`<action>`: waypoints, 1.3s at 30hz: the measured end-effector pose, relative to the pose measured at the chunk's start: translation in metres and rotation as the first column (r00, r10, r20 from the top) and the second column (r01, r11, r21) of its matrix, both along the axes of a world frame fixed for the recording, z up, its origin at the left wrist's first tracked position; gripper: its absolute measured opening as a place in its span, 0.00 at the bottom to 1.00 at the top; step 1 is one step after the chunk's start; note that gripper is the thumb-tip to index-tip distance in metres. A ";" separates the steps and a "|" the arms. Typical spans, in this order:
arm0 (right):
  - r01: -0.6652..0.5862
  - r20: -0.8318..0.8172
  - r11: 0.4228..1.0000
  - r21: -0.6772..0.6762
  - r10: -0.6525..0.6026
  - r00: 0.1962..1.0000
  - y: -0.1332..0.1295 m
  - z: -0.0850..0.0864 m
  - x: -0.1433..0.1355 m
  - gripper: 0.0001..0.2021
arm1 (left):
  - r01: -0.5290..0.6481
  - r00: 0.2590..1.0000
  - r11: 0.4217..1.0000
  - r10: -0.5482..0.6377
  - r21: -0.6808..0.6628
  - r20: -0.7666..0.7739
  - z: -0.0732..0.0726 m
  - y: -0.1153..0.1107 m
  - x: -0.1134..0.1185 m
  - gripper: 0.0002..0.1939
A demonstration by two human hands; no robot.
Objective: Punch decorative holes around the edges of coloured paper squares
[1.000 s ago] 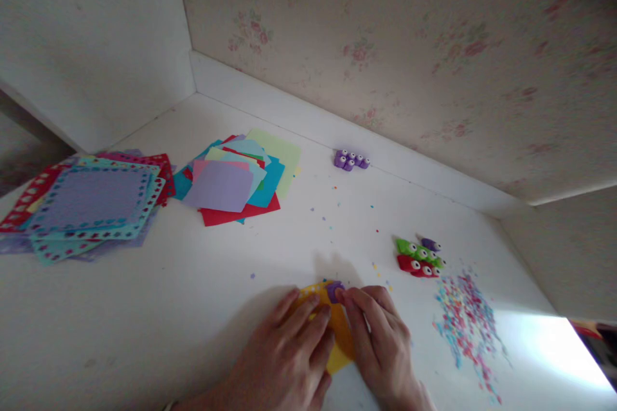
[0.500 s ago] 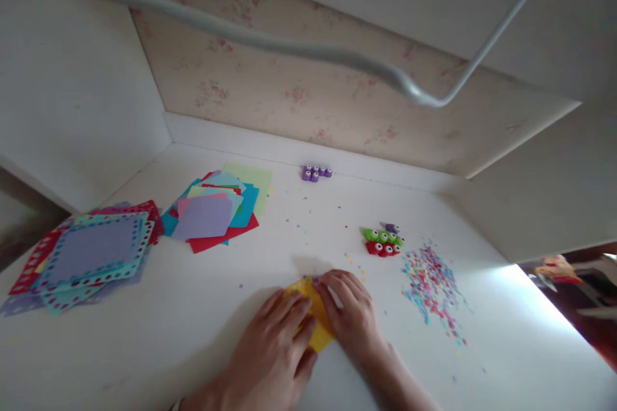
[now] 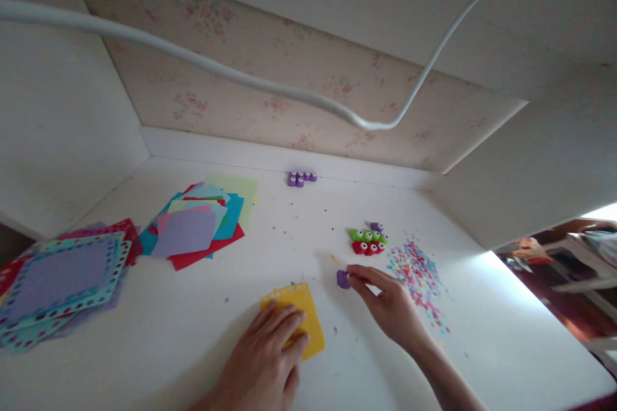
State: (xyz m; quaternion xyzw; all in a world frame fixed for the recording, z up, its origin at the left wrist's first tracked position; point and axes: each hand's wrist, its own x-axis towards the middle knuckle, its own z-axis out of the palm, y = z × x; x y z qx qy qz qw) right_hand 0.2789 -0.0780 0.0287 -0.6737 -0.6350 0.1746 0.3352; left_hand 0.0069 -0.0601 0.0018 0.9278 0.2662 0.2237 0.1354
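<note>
Yellow sheet point(image 3: 313, 327), lying on the table point(image 3: 159, 314) in front of the person, with a row of punched openings along its far edge. The left hand point(image 3: 270, 356) rests palm down over the sheet's near left part, its fingers spread and its grip released; the flat pressure presumably serves to hold the paper against sliding. The right hand point(image 3: 390, 305) has its grip closed on a purple punch point(image 3: 342, 279), pinched between thumb and fingertips beyond the sheet's right side, apart from the paper; whether the punch touches the table cannot be told. The pinch at one end suits so small a body, leaving the rest exposed.

Right of centre, green punches point(image 3: 357, 236) and red punches point(image 3: 369, 248) stand in adjoining rows, probably for ready reach by the right hand. Further back, a purple cluster point(image 3: 296, 180) sits near the wall. A scatter of confetti point(image 3: 417, 270) lies to the right. At left, the plain paper pile point(image 3: 187, 231) and perforated pile point(image 3: 72, 270) lie side by side, seemingly to separate unpunched from punched sheets.
</note>
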 end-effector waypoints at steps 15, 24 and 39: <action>0.251 0.414 0.968 0.010 -0.233 0.880 0.113 0.021 0.123 0.12 | -0.016 0.997 0.980 0.000 0.200 0.076 -0.011 0.012 -0.002 0.10; 0.203 0.554 0.975 -0.090 -0.120 0.824 0.114 -0.002 0.127 0.15 | 0.002 1.000 0.992 -0.004 0.127 0.018 -0.010 0.010 0.000 0.14; -0.005 0.507 0.999 -0.036 0.022 0.862 0.156 0.002 0.029 0.16 | -0.194 0.978 0.981 0.195 -0.013 0.071 -0.010 0.017 -0.004 0.14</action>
